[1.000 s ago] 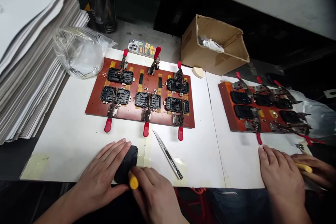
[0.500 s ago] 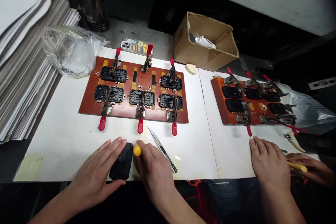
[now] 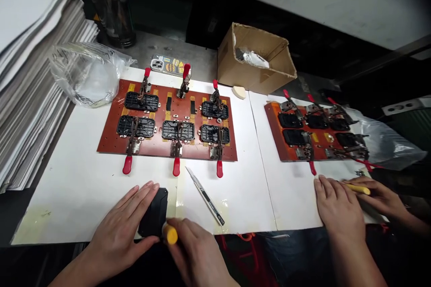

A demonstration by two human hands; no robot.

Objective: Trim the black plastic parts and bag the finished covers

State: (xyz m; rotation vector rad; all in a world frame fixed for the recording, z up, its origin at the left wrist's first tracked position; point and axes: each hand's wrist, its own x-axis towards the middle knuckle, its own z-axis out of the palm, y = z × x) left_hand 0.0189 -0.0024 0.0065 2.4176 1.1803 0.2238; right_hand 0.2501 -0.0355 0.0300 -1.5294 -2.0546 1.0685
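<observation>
A: Where is the black plate [image 3: 155, 213]?
B: At the lower centre-left of the frame, flat on the white sheet [image 3: 240, 204] near its front edge.

A: How does the left hand [image 3: 117, 228] stand?
B: Laid over the plate's left side, fingers straight and close together, thumb spread away toward the bottom corner. It presses from above rather than pinching.

A: And the right hand [image 3: 200, 246]?
B: Its fingers are curled around a yellow-handled tool [image 3: 171, 235], beside the plate's lower right edge. Whether the tip touches the plate cannot be told; it is hidden.

A: What lies close by?
B: A utility knife [image 3: 206, 198], slanting across the centre, just beyond the right hand. Above it sits a reddish-brown board [image 3: 107, 143] with red-handled clamps [image 3: 176, 167] and black ribbed parts [image 3: 134, 126].

A: And at the right of the frame?
B: A second clamp board [image 3: 278, 143]. Below it, a co-worker's hand [image 3: 341, 210] rests on the work surface, the other [image 3: 382, 195] holding another yellow-handled tool [image 3: 358, 189].

A: Top centre?
B: A cardboard box [image 3: 259, 78], open.
</observation>
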